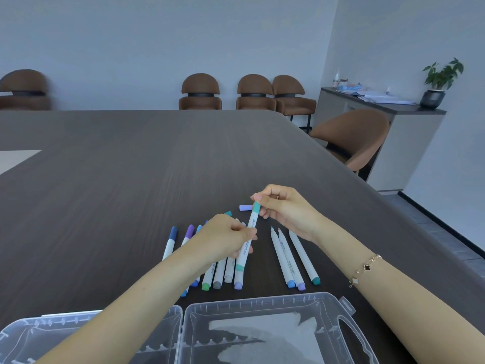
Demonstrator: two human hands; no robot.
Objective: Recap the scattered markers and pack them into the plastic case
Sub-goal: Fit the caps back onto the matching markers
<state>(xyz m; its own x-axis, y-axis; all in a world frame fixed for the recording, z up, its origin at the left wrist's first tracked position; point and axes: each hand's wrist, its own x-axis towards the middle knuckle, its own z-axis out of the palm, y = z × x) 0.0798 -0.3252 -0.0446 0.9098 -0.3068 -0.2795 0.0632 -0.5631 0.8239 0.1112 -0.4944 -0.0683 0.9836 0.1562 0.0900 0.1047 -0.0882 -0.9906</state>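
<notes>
**Ann:** Head view shows your two hands over a dark table (131, 166). What are you holding?

**Ben:** Your left hand (225, 239) is closed around the middle of a white marker (248, 241). Your right hand (284, 208) pinches the teal cap (256, 206) at its far end. The cap sits on the marker. The near end of the marker has a teal cap too.

**Ann:** Where are the other markers?

**Ben:** Three uncapped markers (288, 258) lie side by side just right of your hands, tips pointing far away. A bunch of capped markers (217, 274) lies under your left hand and to its left. A dark blue marker (170, 243) is the farthest left.

**Ann:** Any loose caps?

**Ben:** Yes. A purple cap (245, 207) lies on the table, just left of your right hand's fingers.

**Ann:** And the case?

**Ben:** The clear plastic case (262, 306) lies open at the near edge, close to you. You can see no markers inside it. Your left arm crosses over its left half.

**Ann:** Anything on your arm?

**Ben:** A bracelet (366, 269) is on your right wrist.
</notes>
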